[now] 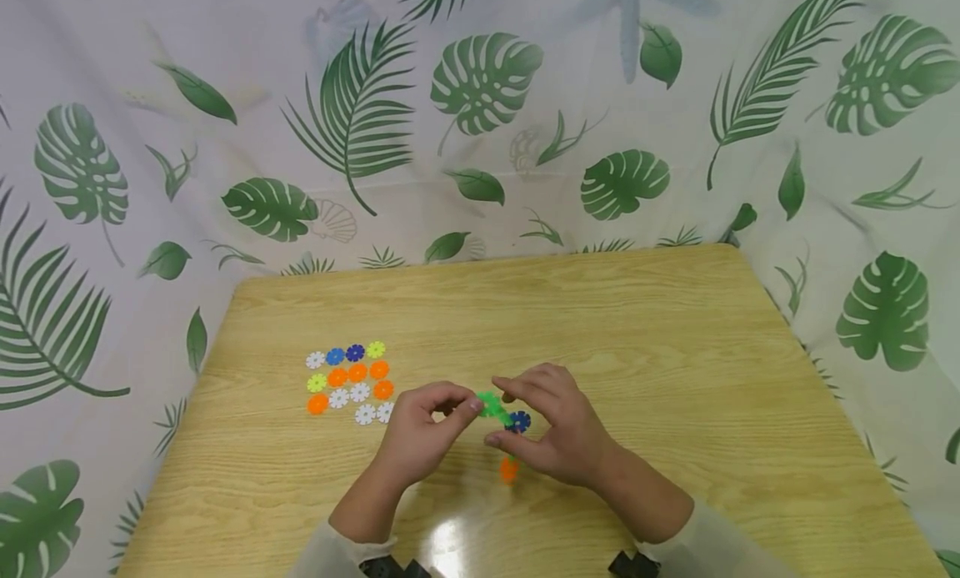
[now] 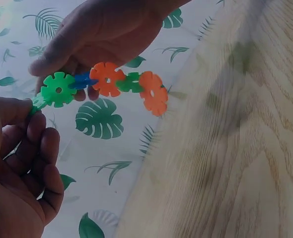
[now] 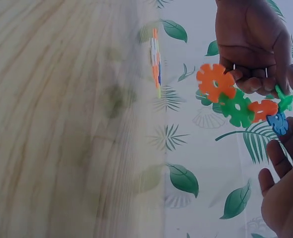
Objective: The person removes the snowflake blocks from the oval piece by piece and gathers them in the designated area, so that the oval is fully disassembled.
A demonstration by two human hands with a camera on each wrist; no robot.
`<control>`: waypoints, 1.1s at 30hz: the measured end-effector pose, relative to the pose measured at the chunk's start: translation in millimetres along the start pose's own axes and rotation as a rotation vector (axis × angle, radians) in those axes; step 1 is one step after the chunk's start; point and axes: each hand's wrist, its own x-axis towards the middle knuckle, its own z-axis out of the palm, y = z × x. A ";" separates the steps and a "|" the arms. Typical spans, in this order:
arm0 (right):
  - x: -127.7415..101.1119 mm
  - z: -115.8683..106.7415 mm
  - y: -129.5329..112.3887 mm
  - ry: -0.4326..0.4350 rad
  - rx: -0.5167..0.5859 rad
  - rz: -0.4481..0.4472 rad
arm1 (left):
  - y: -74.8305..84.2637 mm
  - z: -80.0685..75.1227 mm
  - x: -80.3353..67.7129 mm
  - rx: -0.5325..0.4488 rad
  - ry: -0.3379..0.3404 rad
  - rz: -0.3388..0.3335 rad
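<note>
Over the near middle of the wooden table (image 1: 675,328), in the head view, we see the left hand (image 1: 420,436) and the right hand (image 1: 558,428) meeting around a short chain of snowflake discs (image 1: 501,415). The left hand pinches the green end; the right hand's fingers curl round the blue part, and an orange disc hangs below at about 6 o'clock from the hands. At 10 o'clock from the left hand, apart from it, a loose cluster of flat discs (image 1: 348,379) lies on the table in white, orange, blue and yellow-green. From 12 to 3 o'clock of the hands we see bare wood out to the far and right edges, where a leaf-print cloth (image 1: 480,128) hangs behind.

In the left wrist view, the chain (image 2: 107,84) reads green, blue, orange, green, orange from left to right. The right hand (image 2: 107,34) grips it from 12 o'clock; the left hand's fingertips (image 2: 25,111) clench the green end at 9 o'clock. The table edge runs diagonally at the right.

In the right wrist view, the chain (image 3: 241,101) sits at 2 o'clock, held above by the left hand (image 3: 253,47), with the right hand (image 3: 285,188) below it. The disc cluster (image 3: 156,59) shows edge-on at the table's rim
</note>
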 end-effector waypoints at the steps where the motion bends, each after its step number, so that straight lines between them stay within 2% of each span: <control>1: -1.1 -1.1 0.5 -0.015 0.022 0.031 | -0.9 -0.2 -0.2 -0.004 0.007 0.008; 5: -3.8 -5.7 1.2 -0.084 0.099 0.155 | -2.2 -1.1 -0.8 -0.015 0.022 0.045; 10: -4.0 -8.5 -0.3 -0.125 0.163 0.224 | 0.2 -1.4 -1.4 -0.008 0.036 0.075; 15: -2.2 -8.0 -2.2 -0.102 0.201 0.223 | 2.4 -1.2 -2.3 -0.001 0.055 0.085; 22: 0.4 -6.6 -4.0 -0.064 0.190 0.191 | 2.2 -1.0 -2.0 0.008 0.058 0.106; 33: 0.6 -7.1 -3.5 -0.079 0.171 0.217 | -0.8 -1.4 -3.0 0.056 0.083 0.136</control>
